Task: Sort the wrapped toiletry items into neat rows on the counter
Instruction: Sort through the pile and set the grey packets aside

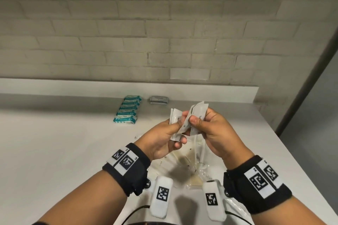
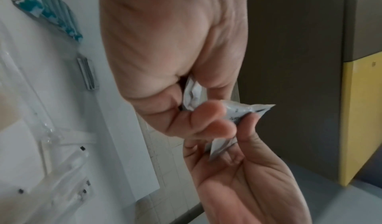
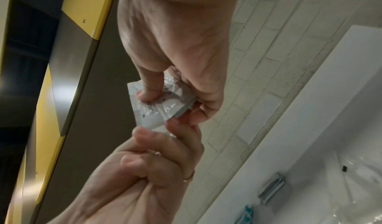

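Note:
Both hands are raised above the white counter (image 1: 64, 142), holding small white sachets. My left hand (image 1: 164, 133) pinches a few white sachets (image 1: 174, 118) between thumb and fingers. My right hand (image 1: 204, 124) grips another bunch of white sachets (image 1: 199, 113). The two bunches touch and overlap in the middle. In the left wrist view a crumpled white sachet (image 2: 192, 95) shows between the curled fingers. In the right wrist view the thumb presses on the sachets (image 3: 153, 111). A neat row of teal-and-white packets (image 1: 128, 108) lies at the back of the counter, with a stack of grey packets (image 1: 159, 100) to its right.
A loose heap of clear plastic wrapped items (image 1: 192, 162) lies on the counter below my hands. The counter's right edge (image 1: 292, 151) runs diagonally beside a grey floor. A tiled wall (image 1: 146, 23) with a low white ledge (image 1: 128, 87) backs the counter.

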Available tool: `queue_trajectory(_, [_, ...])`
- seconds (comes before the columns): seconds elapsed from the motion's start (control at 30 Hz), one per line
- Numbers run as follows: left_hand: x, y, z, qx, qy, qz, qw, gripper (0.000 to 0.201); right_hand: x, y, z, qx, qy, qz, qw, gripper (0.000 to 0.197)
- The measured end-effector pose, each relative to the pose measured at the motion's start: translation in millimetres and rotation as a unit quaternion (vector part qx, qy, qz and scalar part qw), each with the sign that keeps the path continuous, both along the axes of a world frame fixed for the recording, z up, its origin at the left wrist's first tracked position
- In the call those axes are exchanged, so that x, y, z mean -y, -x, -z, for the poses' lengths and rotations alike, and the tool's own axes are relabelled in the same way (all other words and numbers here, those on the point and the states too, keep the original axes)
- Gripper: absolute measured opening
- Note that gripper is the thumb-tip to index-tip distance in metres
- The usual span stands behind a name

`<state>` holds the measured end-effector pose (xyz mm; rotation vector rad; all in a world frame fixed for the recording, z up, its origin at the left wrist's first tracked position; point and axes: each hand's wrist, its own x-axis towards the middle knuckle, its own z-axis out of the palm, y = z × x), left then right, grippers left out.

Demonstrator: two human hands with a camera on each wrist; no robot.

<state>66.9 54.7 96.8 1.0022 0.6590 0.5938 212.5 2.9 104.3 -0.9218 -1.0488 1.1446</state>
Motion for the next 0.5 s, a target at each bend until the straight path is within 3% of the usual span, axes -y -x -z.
queue_trajectory(0.13, [-4.6, 27.8, 1.2, 0.031, 0.017, 0.018, 0.999, 0.032, -4.6, -7.8, -9.6, -0.005, -0.001, 0.052, 0.999, 0.024])
queue_trajectory(0.33, [-9.7, 52.9, 3.3, -0.059, -0.066, -0.05, 0.995, 0.024, -7.0, -9.1, -34.7, 0.255, 0.008, 0.057, 0.965, 0.018])
queue_trajectory(0.4, [-10.5, 53.4, 3.9, -0.083, -0.084, -0.068, 0.991, 0.026, -8.0, 0.6, -45.0, 0.41, -0.015, 0.068, 0.909, 0.009])
queue_trajectory(0.5, [-13.0, 56.4, 6.6, -0.107, -0.111, -0.063, 0.986, 0.024, -9.8, 25.9, -52.1, 0.633, -0.03, 0.028, 0.773, 0.027])
